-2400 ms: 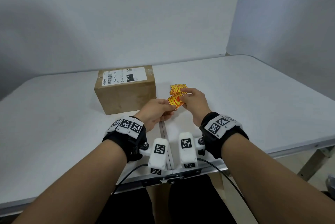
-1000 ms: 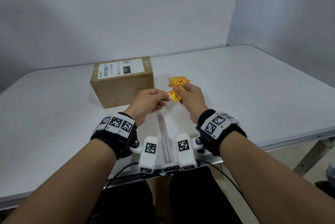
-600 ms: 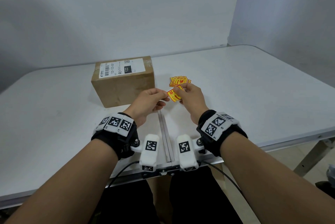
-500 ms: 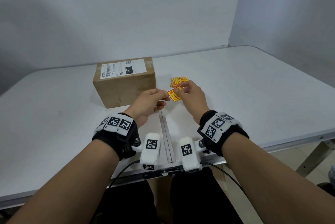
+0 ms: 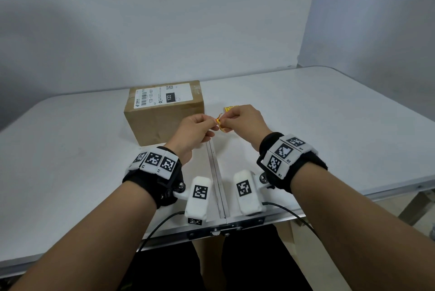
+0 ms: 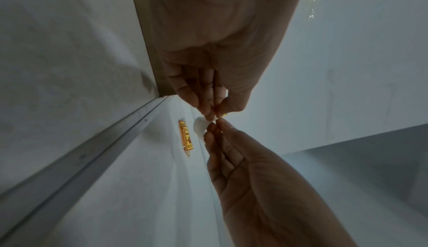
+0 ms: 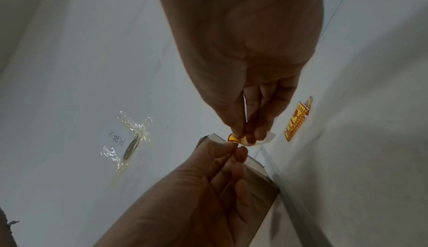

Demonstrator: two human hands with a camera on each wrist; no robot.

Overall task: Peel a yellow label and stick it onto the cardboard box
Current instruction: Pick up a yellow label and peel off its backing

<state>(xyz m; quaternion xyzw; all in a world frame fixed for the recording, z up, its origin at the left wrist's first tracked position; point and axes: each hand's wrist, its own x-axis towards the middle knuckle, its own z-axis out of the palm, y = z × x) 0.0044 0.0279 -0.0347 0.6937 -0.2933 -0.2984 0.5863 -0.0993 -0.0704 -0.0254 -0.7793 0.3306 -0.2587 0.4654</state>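
Yellow label [image 5: 220,123] pinched between left hand [image 5: 193,131] and right hand [image 5: 244,121], mid-peel from its backing; next, carry it to the cardboard box [image 5: 164,114]

Matt brown cardboard box [image 5: 164,114] with a smooth paper slip; the white bench [image 5: 306,126] looks matt, its metal strip [image 5: 215,173] dull.

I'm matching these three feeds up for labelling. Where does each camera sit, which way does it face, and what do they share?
Head: on the head, facing down at the table and cardboard box; forearms, both hands.
Left wrist: under the left hand, along its fingers; right hand opposite.
Right wrist: under the right hand; left hand opposite.
Shared: yellow label pinched between both hands.
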